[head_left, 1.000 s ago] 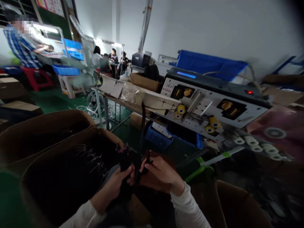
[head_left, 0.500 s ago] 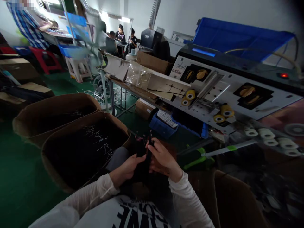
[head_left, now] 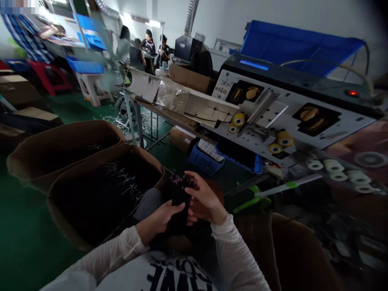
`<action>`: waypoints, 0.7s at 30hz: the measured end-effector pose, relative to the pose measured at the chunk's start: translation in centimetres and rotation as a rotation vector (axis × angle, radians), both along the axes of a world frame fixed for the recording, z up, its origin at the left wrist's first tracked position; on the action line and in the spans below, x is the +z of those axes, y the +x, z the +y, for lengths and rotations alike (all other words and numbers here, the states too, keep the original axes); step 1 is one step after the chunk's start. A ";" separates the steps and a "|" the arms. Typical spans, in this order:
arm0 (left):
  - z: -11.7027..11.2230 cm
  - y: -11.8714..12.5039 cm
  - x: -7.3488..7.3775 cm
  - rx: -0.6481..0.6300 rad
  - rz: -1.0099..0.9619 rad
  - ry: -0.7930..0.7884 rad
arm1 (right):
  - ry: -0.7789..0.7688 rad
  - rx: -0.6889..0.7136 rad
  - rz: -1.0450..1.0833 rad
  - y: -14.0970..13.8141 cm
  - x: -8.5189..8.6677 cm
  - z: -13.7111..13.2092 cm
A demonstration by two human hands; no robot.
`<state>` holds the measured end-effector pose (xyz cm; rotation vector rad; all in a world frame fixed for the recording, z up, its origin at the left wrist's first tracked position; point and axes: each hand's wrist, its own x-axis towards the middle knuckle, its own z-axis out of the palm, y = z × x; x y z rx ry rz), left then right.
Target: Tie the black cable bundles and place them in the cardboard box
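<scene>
**Bundle of black wires (head_left: 179,202):** slim, matte, gathered upright, pink-flecked at the top end, held just above the lap, at the centre of the view.
**Left hand (head_left: 162,218):** fingers closed around the bundle's lower length, a firm grasp.
**Right hand (head_left: 206,194):** fingers curled over the upper end, also grasping.
**Cardboard box (head_left: 138,152):** soft-edged brown walls, fine white strands over dark contents, at 9 o'clock.
**Blue plastic crate (head_left: 203,161):** ribbed, at 1 o'clock.
**White metal machine panel (head_left: 333,128):** flat, perforated, at 2 o'clock.
**Yellow rollers (head_left: 238,120):** cylindrical, mounted on the panel.
**Green-and-white tool handle (head_left: 291,185):** long, plastic, at 3 o'clock.
</scene>
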<state>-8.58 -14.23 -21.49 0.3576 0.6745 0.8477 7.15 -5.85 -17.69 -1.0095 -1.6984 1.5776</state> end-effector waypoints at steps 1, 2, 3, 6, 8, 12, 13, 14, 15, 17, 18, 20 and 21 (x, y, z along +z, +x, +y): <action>0.0 -0.1 0.0 -0.005 -0.002 0.004 | -0.014 -0.004 0.009 0.0 -0.1 0.0; 0.0 -0.1 0.0 -0.010 -0.006 0.010 | -0.020 -0.005 0.018 0.1 -0.1 0.0; 0.0 -0.1 -0.1 -0.017 -0.012 0.018 | -0.017 -0.004 0.023 0.1 -0.1 0.0; -0.2 0.1 -0.6 -0.045 -0.036 0.067 | 0.022 0.017 -0.003 -0.1 -0.2 -0.1; -0.3 0.2 -0.9 -0.055 -0.041 0.111 | 0.076 0.003 -0.042 -0.2 -0.2 -0.1; -0.3 -0.1 -1.0 -0.008 0.003 0.148 | 0.339 -0.194 -0.359 0.0 -0.7 0.1; -0.1 -0.3 -0.9 0.028 0.028 0.159 | 0.426 -0.237 -0.527 0.2 -0.9 0.1; 0.0 -0.6 -0.7 0.066 0.057 0.180 | 0.500 -0.243 -0.718 0.3 -1.2 0.1; 0.3 -0.7 -0.6 0.102 0.088 0.210 | 0.556 -0.213 -0.905 0.4 -1.4 0.1; 0.7 -0.9 -0.1 0.137 0.152 0.295 | 0.608 -0.081 -1.186 0.5 -2.0 -0.1; 0.8 -0.8 0.1 0.134 0.184 0.340 | 0.613 -0.006 -1.266 0.4 -2.2 -0.1; 0.8 -0.3 0.6 0.087 0.258 0.427 | 0.605 0.099 -1.343 0.1 -2.7 -0.2; 0.7 0.1 0.8 0.046 0.303 0.470 | 0.596 0.128 -1.359 -0.1 -2.9 -0.2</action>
